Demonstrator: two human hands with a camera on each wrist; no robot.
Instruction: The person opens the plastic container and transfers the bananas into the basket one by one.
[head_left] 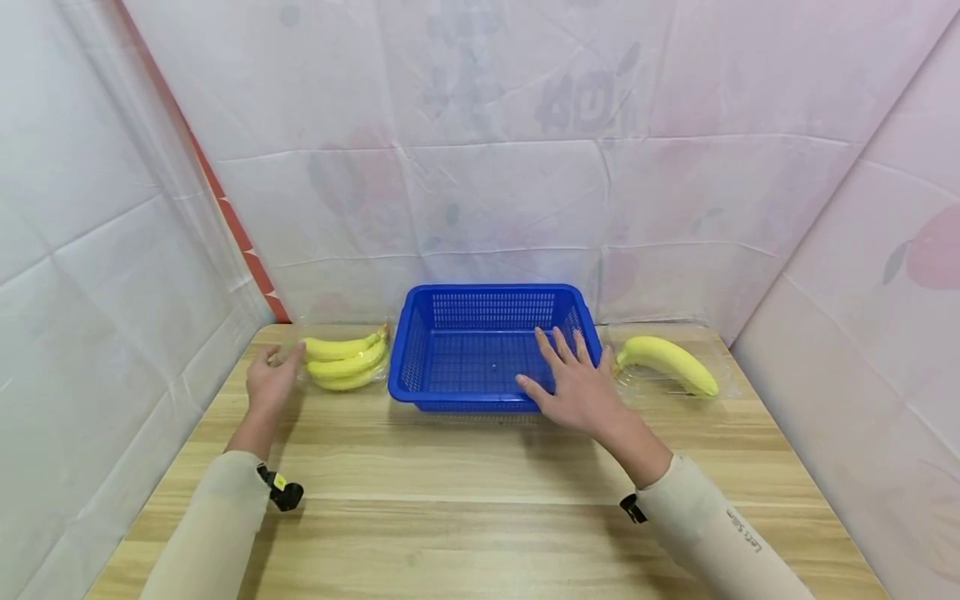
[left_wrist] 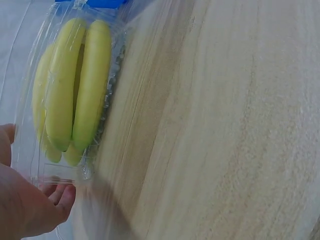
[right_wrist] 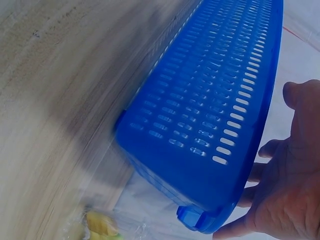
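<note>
A blue slotted plastic basket sits at the back middle of a wooden table. To its left lies a bunch of yellow bananas inside a clear plastic pack. My left hand is at the pack's left end, with thumb and loosely bent fingers touching its edge. My right hand hovers over the basket's front right corner, fingers straight and spread. In the right wrist view the fingers lie along the basket's rim. A single wrapped banana lies right of the basket.
Pale sheeting walls the table in at the back and on both sides. Bare wood stretches across the front half of the table. The single banana's end shows below the basket in the right wrist view.
</note>
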